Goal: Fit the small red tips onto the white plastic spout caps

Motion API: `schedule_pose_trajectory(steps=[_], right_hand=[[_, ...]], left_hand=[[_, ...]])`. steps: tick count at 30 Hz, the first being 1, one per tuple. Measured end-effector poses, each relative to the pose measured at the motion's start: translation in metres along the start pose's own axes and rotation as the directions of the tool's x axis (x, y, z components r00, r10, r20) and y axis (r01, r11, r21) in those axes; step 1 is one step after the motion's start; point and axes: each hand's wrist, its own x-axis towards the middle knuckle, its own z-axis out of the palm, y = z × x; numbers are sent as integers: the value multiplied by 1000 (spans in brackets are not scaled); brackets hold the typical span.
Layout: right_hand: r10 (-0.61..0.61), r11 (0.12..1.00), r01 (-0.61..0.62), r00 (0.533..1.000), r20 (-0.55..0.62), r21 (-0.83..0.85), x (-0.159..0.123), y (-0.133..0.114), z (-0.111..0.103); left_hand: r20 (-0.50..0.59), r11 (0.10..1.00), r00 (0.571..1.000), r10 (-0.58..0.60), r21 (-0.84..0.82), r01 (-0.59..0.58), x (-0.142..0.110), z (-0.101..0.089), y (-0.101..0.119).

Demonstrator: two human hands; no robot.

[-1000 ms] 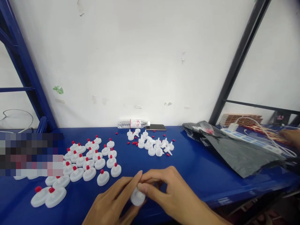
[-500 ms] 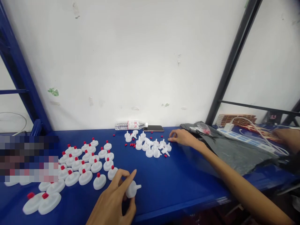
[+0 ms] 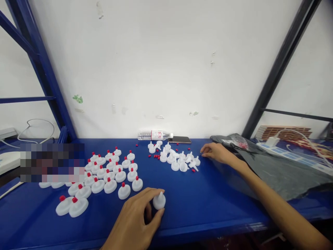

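Between the thumb and fingers of my left hand [image 3: 137,217] is a white nozzle cap [image 3: 159,201], its bare spout pointing up. My right hand [image 3: 214,152] rests at the right of a loose pile of white nozzle caps [image 3: 175,165], its fingers bent and drawn together; what they hold, if anything, is hidden. Small red tip caps [image 3: 193,170] lie scattered around that pile. On the left, many white nozzle caps with red tips [image 3: 110,185] stand upright in loose rows, just beyond my left hand.
A clear water bottle [image 3: 154,135] lies along the wall beside a phone [image 3: 179,140]. Dark plastic bags [image 3: 273,173] cover the table's right side, near a power strip [image 3: 291,156]. Metal posts [image 3: 281,66] rise at both sides. A blurred patch [image 3: 52,163] hides part of the left.
The view has turned left, so everything sits further right. The nozzle cap in my left hand has tilted from spout sideways to spout up. My right hand stays by the pile.
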Motion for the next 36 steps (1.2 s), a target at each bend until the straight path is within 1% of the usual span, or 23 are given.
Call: schedule_pose_trajectory(steps=[3, 7, 13, 17, 19, 21, 24, 25, 27, 30, 32, 36], right_hand=[[11, 1000, -12, 999, 31, 20, 0, 2, -3], [21, 1000, -21, 1000, 1, 14, 1, 5, 0], [18, 999, -16, 996, -82, 29, 0, 0, 6], [26, 995, -12, 990, -141, 100, -3, -5, -5], [29, 982, 6, 982, -187, 188, -9, -13, -13], [25, 956, 51, 967, -254, 289, -21, -27, -20], [-8, 919, 131, 949, -314, 372, -54, -61, -21], [-26, 896, 158, 952, -306, 415, -68, -74, -18], [-76, 854, 176, 973, -217, 490, -94, -100, -9], [-142, 792, 185, 983, -119, 582, -122, -132, 10], [-196, 774, 212, 976, -92, 596, -131, -148, 23], [-288, 792, 316, 948, -136, 522, -132, -170, 41]], left_hand=[[0, 1000, 1000, 18, 3, -18, 0, 0, -1], [-7, 999, 1000, 30, -15, -30, 1, 2, -1], [45, 998, 997, -65, 4, 65, 2, 0, 2], [90, 995, 991, -99, -3, 100, 3, -3, 5], [118, 991, 985, -126, -19, 129, 4, -4, 7], [134, 986, 979, -155, -34, 160, 4, -3, 8], [133, 982, 975, -179, -41, 186, 4, -2, 7], [130, 982, 975, -179, -41, 186, 4, -2, 7], [128, 981, 975, -184, -37, 190, 2, -2, 6], [136, 979, 972, -193, -35, 200, 1, -2, 5], [150, 980, 971, -186, -39, 194, 1, -2, 5], [176, 980, 968, -177, -54, 189, 2, -1, 4]])
